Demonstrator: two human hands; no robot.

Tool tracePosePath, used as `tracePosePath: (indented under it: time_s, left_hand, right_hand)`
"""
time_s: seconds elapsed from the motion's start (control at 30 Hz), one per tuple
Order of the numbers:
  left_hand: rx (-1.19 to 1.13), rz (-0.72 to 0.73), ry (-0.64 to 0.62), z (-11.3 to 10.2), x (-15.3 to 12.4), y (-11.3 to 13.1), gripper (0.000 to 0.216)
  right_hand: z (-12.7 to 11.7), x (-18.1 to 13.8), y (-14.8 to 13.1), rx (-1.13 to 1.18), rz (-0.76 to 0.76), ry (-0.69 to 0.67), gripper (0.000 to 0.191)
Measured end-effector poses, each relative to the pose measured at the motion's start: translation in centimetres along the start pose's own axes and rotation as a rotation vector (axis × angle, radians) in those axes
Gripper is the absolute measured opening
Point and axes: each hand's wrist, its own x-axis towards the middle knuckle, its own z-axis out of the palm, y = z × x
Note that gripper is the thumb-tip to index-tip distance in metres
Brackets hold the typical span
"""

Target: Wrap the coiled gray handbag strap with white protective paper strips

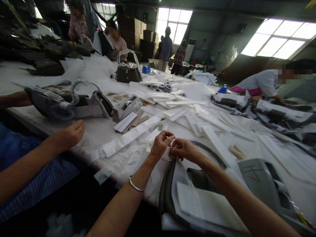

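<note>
My left hand [161, 143] and my right hand [184, 149] meet over the near edge of the white-covered table [98, 131]. Their fingertips pinch a small piece at the end of a dark grey handbag strap [165, 184] that curves down toward me. Under my right forearm lies the dark grey handbag [201, 179], partly wrapped in white foam sheet [209, 207]. What exactly sits between the fingertips is too small to make out. My left wrist wears a thin silver bangle.
A co-worker's hand [70, 133] rests on the table at my left, near a wrapped handbag [66, 103] and a tape dispenser [128, 107]. White foam strips [187, 112] litter the middle. An upright dark handbag [128, 73] stands farther back. Other people work around the table.
</note>
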Motion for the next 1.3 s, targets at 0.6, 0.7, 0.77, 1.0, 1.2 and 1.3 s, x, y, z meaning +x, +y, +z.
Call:
tracePosePath:
  time_s: [0.6,0.7,0.77,1.0,1.2,1.3]
  left_hand:
    - [0.322,-0.219,-0.06,-0.4,-0.1,-1.3,0.025]
    - [0.296,-0.327,-0.166,-0.2,-0.2,-1.6,0.032]
    - [0.318,-0.356,-0.192,-0.1,-0.3,-1.5,0.031]
    - [0.361,-0.203,-0.139,-0.3,0.0,-1.5,0.015]
    - [0.318,-0.143,-0.061,-0.6,0.5,-1.5,0.011]
    - [0.307,-0.145,-0.027,-0.8,0.6,-1.6,0.01]
  right_hand:
    - [-0.3,-0.7,2.1,0.343,0.099,0.193,0.034]
    - [-0.3,-1.0,2.3,0.416,0.105,0.197,0.034]
    - [-0.3,-1.2,2.2,0.422,0.085,0.173,0.034]
    - [-0.7,-1.5,1.6,0.22,0.052,0.156,0.035]
    - [-0.3,-1.0,2.0,0.169,0.029,0.209,0.028]
    - [-0.2,-0.8,2.5,0.187,0.071,0.211,0.021]
